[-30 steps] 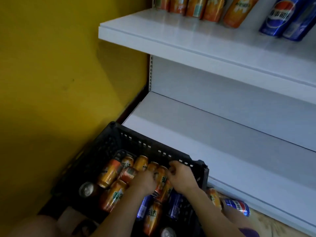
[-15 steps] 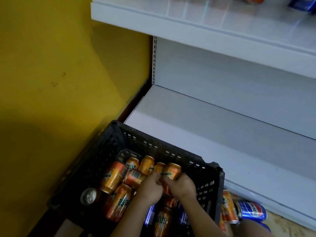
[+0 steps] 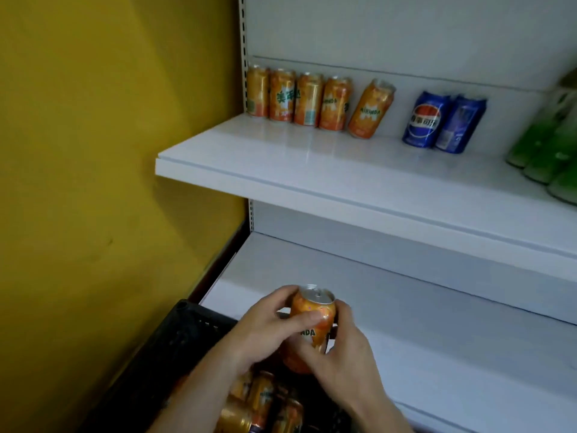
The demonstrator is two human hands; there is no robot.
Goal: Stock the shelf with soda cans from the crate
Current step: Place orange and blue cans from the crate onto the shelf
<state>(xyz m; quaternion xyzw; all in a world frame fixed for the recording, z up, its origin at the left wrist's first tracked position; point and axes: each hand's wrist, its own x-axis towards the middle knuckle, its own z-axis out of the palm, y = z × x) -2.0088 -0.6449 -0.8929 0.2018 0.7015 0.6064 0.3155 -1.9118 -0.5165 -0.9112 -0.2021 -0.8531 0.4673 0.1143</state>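
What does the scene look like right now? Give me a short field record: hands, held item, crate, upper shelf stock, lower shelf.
held item: orange soda can, upright, raised above the crate
left hand: grips the can's left side
right hand: grips the can's right side, thumb across its front
crate: black, on the floor by the yellow wall, more orange cans inside
upper shelf: five orange cans in a row, the rightmost leaning; two blue cans; green bottles at right edge
lower shelf: no cans visible on it
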